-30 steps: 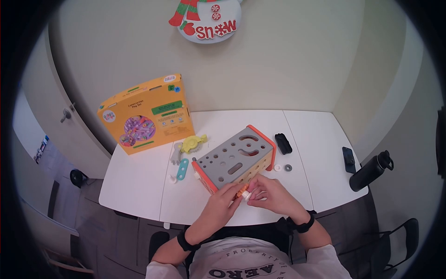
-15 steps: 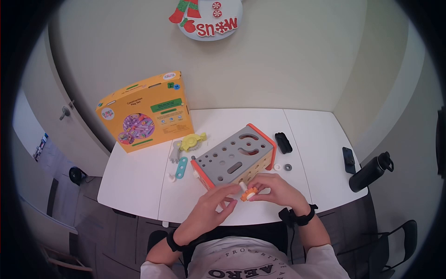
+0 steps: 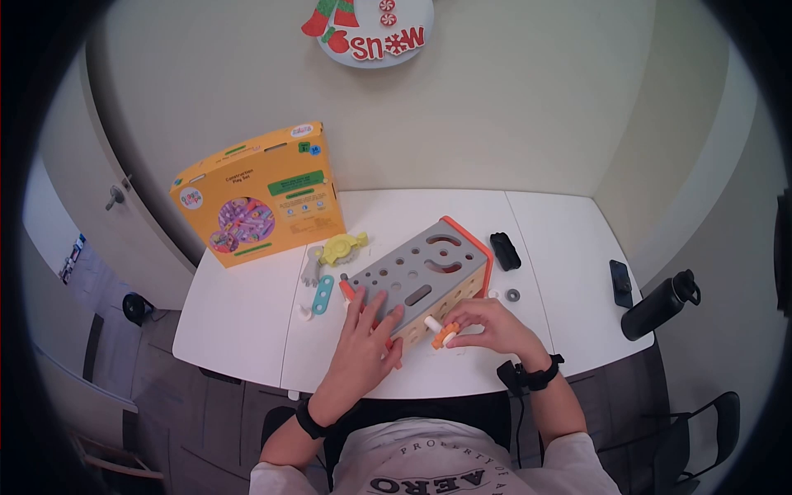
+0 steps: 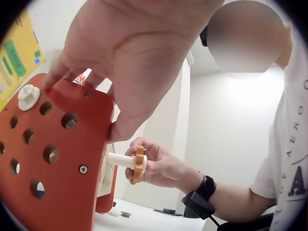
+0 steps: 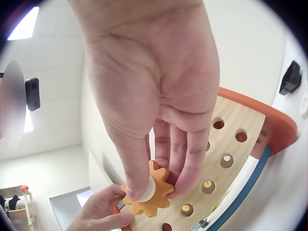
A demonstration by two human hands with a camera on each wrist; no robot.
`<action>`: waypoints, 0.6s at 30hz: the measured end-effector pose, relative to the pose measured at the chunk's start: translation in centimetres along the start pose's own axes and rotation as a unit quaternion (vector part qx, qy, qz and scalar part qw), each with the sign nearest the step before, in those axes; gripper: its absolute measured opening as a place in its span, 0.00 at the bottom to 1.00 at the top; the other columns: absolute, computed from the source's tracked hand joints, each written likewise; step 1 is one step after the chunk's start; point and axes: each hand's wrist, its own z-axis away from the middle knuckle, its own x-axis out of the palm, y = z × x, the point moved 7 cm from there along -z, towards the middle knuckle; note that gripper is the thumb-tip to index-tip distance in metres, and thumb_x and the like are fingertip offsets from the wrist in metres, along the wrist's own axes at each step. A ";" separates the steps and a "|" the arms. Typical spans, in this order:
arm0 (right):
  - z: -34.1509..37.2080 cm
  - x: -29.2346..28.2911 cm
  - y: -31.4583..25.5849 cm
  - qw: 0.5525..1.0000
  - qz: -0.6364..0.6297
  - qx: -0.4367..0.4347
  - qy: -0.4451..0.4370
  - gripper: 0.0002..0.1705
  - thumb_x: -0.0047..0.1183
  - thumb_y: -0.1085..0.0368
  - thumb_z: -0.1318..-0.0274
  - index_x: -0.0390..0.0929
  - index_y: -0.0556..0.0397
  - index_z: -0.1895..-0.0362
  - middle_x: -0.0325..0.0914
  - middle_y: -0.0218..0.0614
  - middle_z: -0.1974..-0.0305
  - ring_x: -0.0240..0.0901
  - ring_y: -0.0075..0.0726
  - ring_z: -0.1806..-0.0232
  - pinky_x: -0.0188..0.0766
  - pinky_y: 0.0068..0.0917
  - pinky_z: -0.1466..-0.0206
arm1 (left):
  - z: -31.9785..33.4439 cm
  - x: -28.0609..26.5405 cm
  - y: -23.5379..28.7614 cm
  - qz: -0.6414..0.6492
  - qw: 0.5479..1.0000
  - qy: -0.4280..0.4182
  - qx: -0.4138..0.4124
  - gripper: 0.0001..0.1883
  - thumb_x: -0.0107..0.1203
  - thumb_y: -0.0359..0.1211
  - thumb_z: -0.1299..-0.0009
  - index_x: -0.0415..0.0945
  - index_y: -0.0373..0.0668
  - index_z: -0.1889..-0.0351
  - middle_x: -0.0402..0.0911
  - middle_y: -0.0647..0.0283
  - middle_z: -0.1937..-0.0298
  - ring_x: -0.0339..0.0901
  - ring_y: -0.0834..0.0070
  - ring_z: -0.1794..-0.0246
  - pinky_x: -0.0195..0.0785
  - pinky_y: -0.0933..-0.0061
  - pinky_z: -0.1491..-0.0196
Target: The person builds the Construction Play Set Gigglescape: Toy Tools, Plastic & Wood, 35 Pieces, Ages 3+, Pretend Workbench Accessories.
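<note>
As right fingers pinch it, the orange gear sits between them.

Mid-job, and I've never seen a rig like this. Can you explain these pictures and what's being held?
No machine here: these are a person's bare hands. The wide picture is taken from the head, looking down; the other two, one from each wrist. The right hand pinches an orange gear with a white peg through it, the tip near the wooden side of a holed box. The left hand rests on the box's red end. The white table also bears a teal strip, a yellow piece, a black bottle and a phone.
</note>
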 end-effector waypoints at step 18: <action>-0.3 0.2 -0.6 0.982 0.170 -0.071 0.050 0.21 0.79 0.60 0.49 0.75 0.52 0.67 0.77 0.30 0.63 0.76 0.32 0.61 0.70 0.29 0.61 | 0.0 0.1 0.1 0.003 1.000 -0.002 0.004 0.27 0.68 0.29 0.36 0.79 0.41 0.36 0.68 0.44 0.25 0.58 0.38 0.20 0.63 0.46 0.25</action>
